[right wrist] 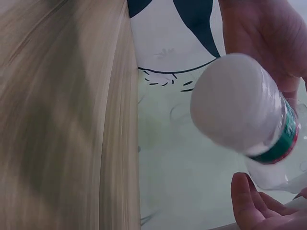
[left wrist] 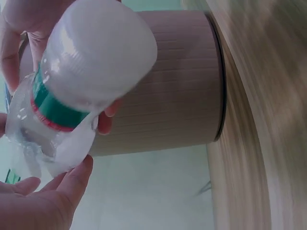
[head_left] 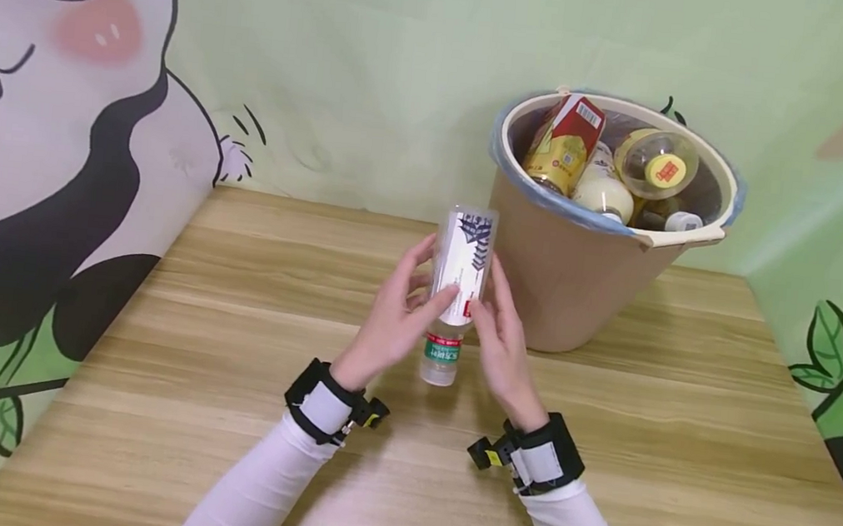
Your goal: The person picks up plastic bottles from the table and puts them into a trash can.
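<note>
A clear plastic bottle [head_left: 459,258] with a white label lies between both hands, its white cap [head_left: 438,375] toward the person and its base pointing away. A green and red band [head_left: 442,350] circles its neck. My left hand [head_left: 396,315] grips the bottle from the left, thumb across the label. From the right, my right hand [head_left: 506,346] holds the same bottle, with its thumb near the label's small red mark. In the left wrist view, the cap [left wrist: 105,52] looms close to the camera. The cap [right wrist: 235,103] also shows large in the right wrist view.
Right behind the bottle stands a beige bin [head_left: 548,282] with a blue liner folded over its rim. Inside are a red and yellow carton [head_left: 567,142], a white bottle [head_left: 602,191] and a clear bottle with a yellow cap [head_left: 665,171]. The wooden table [head_left: 236,322] meets a panda-printed backdrop.
</note>
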A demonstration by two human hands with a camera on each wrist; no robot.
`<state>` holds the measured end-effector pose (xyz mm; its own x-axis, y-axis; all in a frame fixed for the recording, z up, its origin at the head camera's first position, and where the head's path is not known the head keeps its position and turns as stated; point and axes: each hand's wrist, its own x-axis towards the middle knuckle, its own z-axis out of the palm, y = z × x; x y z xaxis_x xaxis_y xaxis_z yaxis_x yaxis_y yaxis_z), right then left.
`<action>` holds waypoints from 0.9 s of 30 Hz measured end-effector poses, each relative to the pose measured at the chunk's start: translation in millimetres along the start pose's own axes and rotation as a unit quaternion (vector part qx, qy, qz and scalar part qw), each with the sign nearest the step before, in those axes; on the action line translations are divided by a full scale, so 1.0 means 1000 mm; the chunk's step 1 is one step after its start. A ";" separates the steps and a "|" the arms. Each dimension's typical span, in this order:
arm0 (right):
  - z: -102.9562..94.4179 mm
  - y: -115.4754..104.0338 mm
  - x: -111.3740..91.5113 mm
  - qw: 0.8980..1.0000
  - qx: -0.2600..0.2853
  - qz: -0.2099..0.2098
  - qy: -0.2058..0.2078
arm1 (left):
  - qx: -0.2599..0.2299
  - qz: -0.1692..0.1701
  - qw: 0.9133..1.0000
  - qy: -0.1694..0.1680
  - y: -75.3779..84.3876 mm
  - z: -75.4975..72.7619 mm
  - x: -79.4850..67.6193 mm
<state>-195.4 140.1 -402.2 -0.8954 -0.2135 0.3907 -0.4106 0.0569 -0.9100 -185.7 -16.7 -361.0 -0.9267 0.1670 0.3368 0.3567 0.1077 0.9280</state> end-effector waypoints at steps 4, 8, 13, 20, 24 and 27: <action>0.001 0.000 -0.001 1.000 0.013 -0.006 -0.007 | 0.019 0.006 1.000 0.001 0.001 0.001 -0.001; 0.000 0.000 -0.001 1.000 0.015 -0.010 -0.012 | 0.030 0.017 0.999 0.016 0.000 0.000 -0.001; 0.000 0.001 -0.002 0.999 0.029 -0.016 -0.026 | 0.032 0.024 0.999 0.030 0.001 -0.002 -0.002; 0.001 0.001 -0.001 0.999 0.034 -0.019 -0.028 | 0.055 0.025 0.997 0.039 -0.005 -0.006 0.002; 0.001 0.002 -0.001 0.999 0.030 -0.022 -0.025 | 0.062 0.037 0.996 0.043 -0.026 -0.009 0.007; 0.001 0.001 -0.001 0.999 0.032 -0.016 -0.024 | 0.058 0.039 0.996 0.050 -0.039 -0.011 0.010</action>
<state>-194.5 139.5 -403.6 -0.8722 -0.2601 0.4142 -0.4257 -0.0130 -0.9047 -210.4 -29.9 -391.6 -0.9011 0.0807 0.4260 0.4332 0.2117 0.8761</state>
